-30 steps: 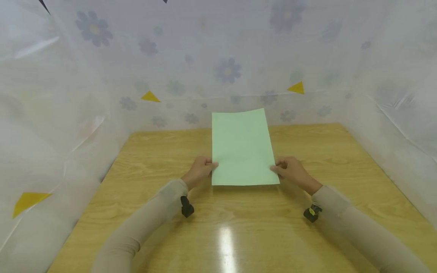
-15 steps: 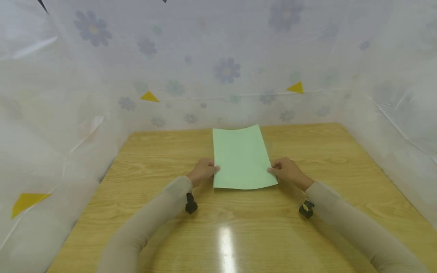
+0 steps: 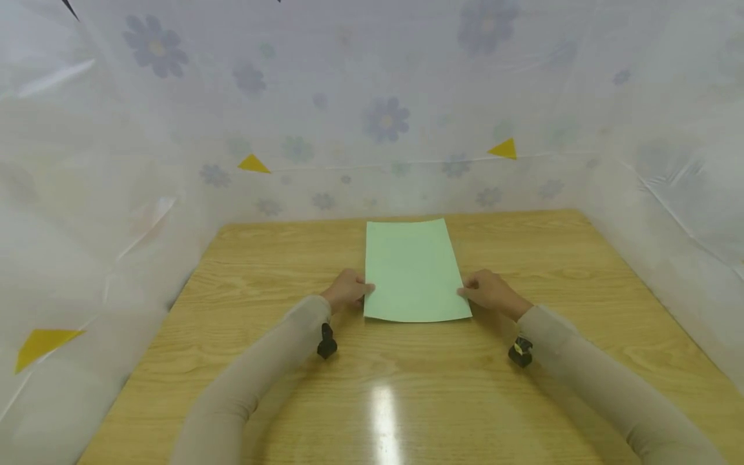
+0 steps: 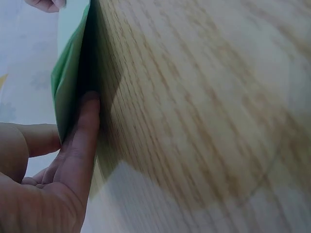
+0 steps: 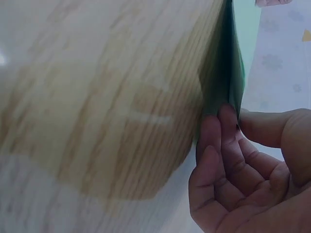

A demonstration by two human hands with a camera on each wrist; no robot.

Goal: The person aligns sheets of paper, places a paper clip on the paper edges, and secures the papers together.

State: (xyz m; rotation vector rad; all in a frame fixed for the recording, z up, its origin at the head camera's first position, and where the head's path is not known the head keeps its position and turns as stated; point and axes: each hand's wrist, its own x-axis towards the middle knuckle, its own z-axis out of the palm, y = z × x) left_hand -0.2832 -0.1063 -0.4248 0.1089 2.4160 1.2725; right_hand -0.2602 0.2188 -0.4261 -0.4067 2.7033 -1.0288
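Note:
A light green sheet of paper point(image 3: 414, 271) lies low over the middle of the wooden table, its near edge slightly bowed. My left hand point(image 3: 349, 289) pinches its left edge near the lower corner, thumb on top and fingers beneath. On the opposite edge my right hand point(image 3: 494, 292) grips the paper the same way. From the left wrist, the paper's edge point(image 4: 68, 80) shows what look like two layers, with a shadowed gap under it. In the right wrist view, the curled fingers of the right hand point(image 5: 238, 184) sit under the paper point(image 5: 236, 82).
The wooden table point(image 3: 279, 387) runs back to a whitish plastic sheet point(image 3: 337, 77) printed with flowers, which also hangs at both sides. Yellow triangles point(image 3: 254, 164) mark that sheet. A black wrist camera point(image 3: 327, 342) hangs under the left sleeve, another wrist camera point(image 3: 520, 352) under the right.
The paper has come down from a raised, tilted position to lie lower and flatter over the table. Both hands keep their pinch and have moved slightly closer together.

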